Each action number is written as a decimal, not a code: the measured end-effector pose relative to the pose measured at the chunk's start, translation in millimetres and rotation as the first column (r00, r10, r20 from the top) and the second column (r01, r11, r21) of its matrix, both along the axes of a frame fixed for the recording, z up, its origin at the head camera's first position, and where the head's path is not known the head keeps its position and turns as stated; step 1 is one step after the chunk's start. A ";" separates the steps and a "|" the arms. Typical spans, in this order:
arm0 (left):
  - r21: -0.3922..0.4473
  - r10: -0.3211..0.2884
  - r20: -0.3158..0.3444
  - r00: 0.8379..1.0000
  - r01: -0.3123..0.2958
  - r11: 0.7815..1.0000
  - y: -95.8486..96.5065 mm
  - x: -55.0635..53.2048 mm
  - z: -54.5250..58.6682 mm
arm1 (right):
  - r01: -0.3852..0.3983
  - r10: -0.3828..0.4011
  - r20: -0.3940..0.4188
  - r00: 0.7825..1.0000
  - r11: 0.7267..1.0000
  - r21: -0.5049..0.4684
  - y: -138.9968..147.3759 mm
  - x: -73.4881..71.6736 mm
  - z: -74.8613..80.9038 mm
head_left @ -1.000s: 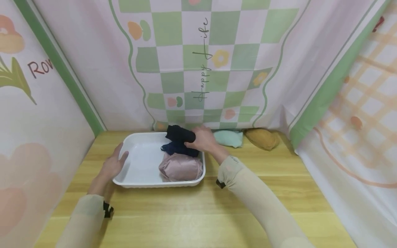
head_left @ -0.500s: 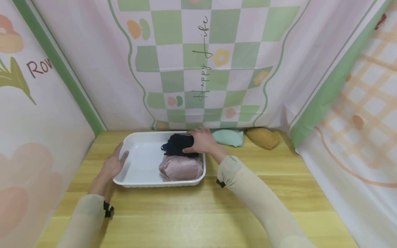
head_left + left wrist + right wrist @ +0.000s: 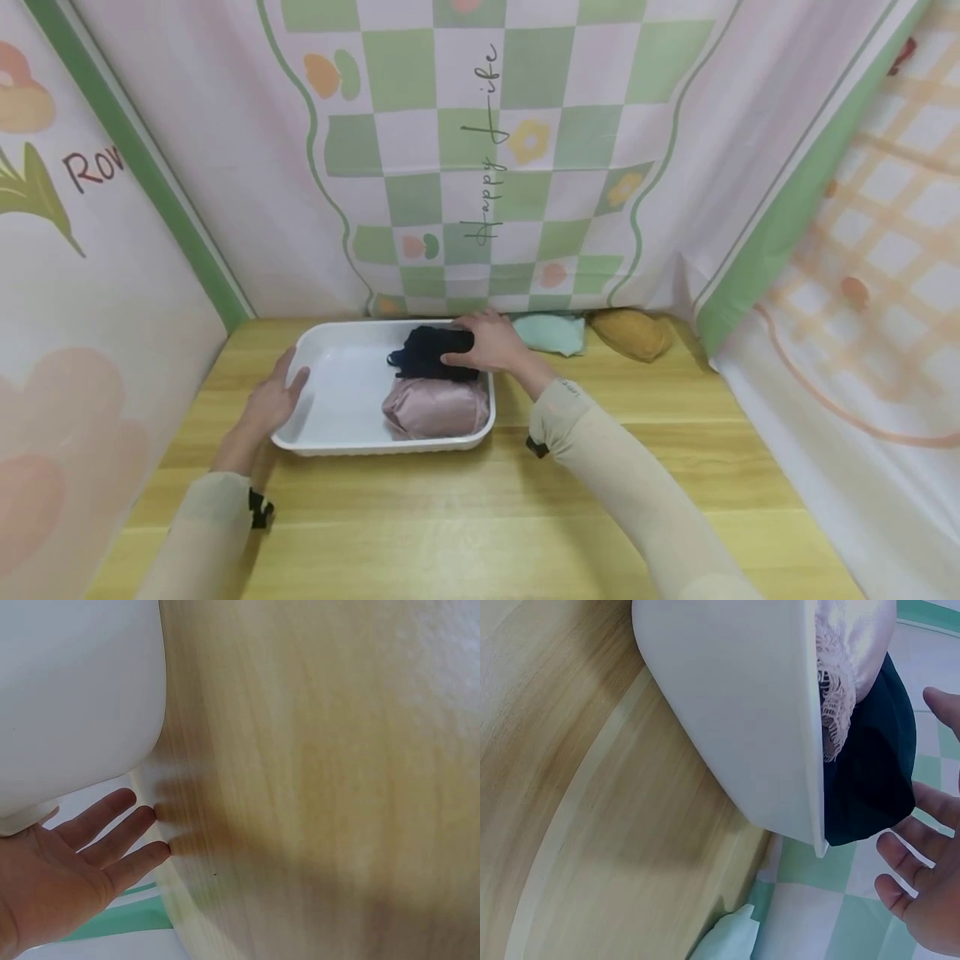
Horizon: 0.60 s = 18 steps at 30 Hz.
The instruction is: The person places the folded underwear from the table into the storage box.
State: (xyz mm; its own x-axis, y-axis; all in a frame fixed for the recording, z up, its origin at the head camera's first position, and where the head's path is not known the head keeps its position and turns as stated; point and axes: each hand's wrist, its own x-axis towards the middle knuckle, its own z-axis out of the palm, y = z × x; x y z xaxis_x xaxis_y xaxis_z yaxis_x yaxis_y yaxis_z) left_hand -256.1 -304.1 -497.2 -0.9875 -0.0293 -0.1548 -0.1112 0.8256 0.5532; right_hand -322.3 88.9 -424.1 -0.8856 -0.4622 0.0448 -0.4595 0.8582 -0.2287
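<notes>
A white tray (image 3: 337,400) stands on the wooden table. My left hand (image 3: 272,402) rests at its left end, thumb over the rim and the other fingers stretched along the outside; they look straight in the left wrist view. A folded pink satin garment (image 3: 437,408) with a lace edge (image 3: 836,697) lies at the tray's front right. Behind it is dark folded clothing (image 3: 431,354), black and navy, a thin strap showing on its left. My right hand (image 3: 491,342) is over its right end. In the right wrist view, thumb and fingers are spread, fingertips close to the dark cloth.
A pale mint folded cloth piece (image 3: 553,333) and a mustard one (image 3: 632,335) lie on the table (image 3: 450,517) right of the tray, against the back curtain (image 3: 480,167). Patterned curtains also hang at both sides.
My right hand has lowered the rolled black garment onto the navy one in the tray, and its fingers have loosened from it. My left hand has stayed at the tray's left end.
</notes>
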 end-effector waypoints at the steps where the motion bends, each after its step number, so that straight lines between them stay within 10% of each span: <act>1: 0.000 -0.001 0.000 1.000 0.001 1.000 -0.2 0.0 -0.2 | -0.001 0.001 0.004 1.000 1.000 -0.018 0.8 0.2 0.1; 18: 0.004 0.000 0.002 1.000 0.000 1.000 -1.3 -0.8 -1.9 | 0.046 -0.044 0.015 0.999 0.975 -0.219 22.5 -0.8 1.9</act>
